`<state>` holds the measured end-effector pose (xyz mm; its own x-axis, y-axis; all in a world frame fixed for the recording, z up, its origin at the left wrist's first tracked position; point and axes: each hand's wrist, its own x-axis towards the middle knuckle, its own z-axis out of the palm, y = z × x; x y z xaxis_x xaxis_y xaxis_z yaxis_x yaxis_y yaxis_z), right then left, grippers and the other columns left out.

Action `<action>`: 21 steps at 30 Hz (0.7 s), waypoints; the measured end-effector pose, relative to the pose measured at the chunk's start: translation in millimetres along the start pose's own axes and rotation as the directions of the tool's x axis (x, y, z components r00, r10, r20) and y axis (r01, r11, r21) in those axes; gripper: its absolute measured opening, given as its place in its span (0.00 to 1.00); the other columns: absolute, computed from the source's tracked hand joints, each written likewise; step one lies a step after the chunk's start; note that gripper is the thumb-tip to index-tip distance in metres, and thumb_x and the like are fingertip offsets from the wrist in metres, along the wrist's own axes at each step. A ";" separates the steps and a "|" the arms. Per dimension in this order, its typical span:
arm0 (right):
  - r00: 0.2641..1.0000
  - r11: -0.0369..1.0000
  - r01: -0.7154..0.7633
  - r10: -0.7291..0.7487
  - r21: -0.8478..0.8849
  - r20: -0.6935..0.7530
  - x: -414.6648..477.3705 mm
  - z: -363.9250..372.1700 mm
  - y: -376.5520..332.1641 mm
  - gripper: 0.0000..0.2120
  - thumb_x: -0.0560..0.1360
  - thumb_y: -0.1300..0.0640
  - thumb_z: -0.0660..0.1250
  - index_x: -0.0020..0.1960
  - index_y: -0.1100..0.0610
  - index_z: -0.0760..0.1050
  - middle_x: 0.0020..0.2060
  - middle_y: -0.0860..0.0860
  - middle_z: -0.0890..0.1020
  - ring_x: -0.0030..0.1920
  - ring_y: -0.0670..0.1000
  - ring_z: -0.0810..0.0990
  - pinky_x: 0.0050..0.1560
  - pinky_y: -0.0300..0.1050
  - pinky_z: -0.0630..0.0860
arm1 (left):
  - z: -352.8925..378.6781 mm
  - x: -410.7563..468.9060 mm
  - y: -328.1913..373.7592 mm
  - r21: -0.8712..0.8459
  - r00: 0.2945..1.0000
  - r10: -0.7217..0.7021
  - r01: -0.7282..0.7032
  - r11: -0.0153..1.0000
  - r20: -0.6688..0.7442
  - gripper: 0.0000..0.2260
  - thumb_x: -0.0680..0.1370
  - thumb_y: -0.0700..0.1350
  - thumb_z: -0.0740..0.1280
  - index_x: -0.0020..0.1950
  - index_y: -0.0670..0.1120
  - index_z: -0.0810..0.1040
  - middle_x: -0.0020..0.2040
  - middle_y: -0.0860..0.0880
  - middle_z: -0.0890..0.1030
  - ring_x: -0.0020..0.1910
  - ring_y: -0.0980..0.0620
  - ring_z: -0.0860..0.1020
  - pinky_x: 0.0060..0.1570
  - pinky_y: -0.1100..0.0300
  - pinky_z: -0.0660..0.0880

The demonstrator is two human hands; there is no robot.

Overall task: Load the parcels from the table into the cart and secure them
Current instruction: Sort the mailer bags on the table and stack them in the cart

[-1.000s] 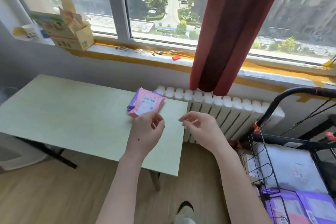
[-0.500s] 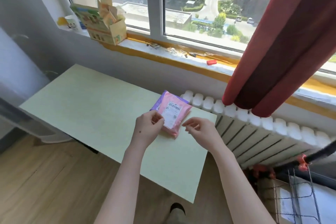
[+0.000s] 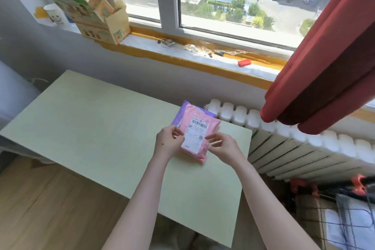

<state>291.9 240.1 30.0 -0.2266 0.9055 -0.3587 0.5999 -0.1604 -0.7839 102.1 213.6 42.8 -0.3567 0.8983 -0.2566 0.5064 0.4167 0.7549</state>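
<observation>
Two parcels are all I can see left on the desk [image 3: 91,124]: a pink parcel [image 3: 199,142] with a white shipping label, lying on top of a purple parcel [image 3: 182,113]. Both sit near the far right corner, close to the radiator. The pink one rests flat on the purple one and covers most of it, so only a purple strip shows along the far and left edges.

My left hand [image 3: 168,144] is at the left edge of the pink parcel, fingers curled, with thumb and fingertips pinching that edge beside the label. My right hand [image 3: 225,148] is at the opposite edge, fingers bent toward it and the tips touching the wrapper. I cannot tell whether they have actually closed on it. The parcel has not left the stack.

The cart [image 3: 341,190] shows only partly, low on my right beyond the desk's corner. Behind its wire side and dark netting I can make out something pale [image 3: 334,233], which I take for a parcel already loaded, though most of the basket is out of view.

By my reckoning the loading is near its end. This pink parcel has to be lifted and carried across to the cart, then the purple one after it. The securing is not yet done, and I cannot see how the netting or the orange clips [image 3: 358,182] on the frame are fastened.
</observation>
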 end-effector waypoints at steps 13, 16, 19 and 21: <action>0.919 0.924 -0.365 0.377 0.112 -0.114 51.0 62.1 5.8 0.38 0.67 0.67 0.74 0.72 0.57 0.62 0.63 0.59 0.67 0.60 0.57 0.74 0.62 0.51 0.74 | 15.5 85.3 -50.7 0.147 0.947 -0.031 -0.017 0.989 0.319 0.20 0.74 0.38 0.66 0.66 0.40 0.71 0.58 0.44 0.80 0.56 0.46 0.78 0.46 0.63 0.67; 0.876 0.883 -0.420 0.455 0.210 -0.161 50.2 69.0 9.2 0.41 0.68 0.67 0.73 0.75 0.57 0.57 0.63 0.59 0.70 0.62 0.57 0.75 0.61 0.49 0.74 | 20.0 89.9 -54.1 0.125 0.938 -0.061 0.019 0.992 0.342 0.17 0.74 0.39 0.66 0.64 0.41 0.73 0.58 0.44 0.80 0.55 0.47 0.78 0.46 0.65 0.66; 0.841 0.841 -0.476 0.521 0.258 -0.144 49.1 74.4 17.4 0.39 0.70 0.67 0.70 0.76 0.57 0.56 0.60 0.58 0.78 0.59 0.56 0.78 0.60 0.51 0.75 | 22.8 92.6 -59.0 0.138 0.928 -0.066 0.016 0.990 0.366 0.17 0.73 0.38 0.66 0.62 0.41 0.75 0.59 0.43 0.79 0.55 0.48 0.78 0.46 0.68 0.65; 0.822 0.817 -0.500 0.552 0.288 -0.139 47.6 76.6 23.0 0.37 0.70 0.67 0.69 0.75 0.58 0.58 0.58 0.58 0.80 0.58 0.56 0.79 0.59 0.51 0.75 | 22.2 93.2 -62.1 0.138 0.926 -0.049 -0.003 0.990 0.375 0.18 0.72 0.37 0.67 0.62 0.40 0.75 0.59 0.42 0.77 0.51 0.51 0.77 0.47 0.71 0.65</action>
<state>236.2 249.4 -43.9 0.2521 0.7105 -0.6570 0.3823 -0.6968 -0.6069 54.9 274.5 -41.4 -0.0606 0.8633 -0.5010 0.6107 0.4291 0.6655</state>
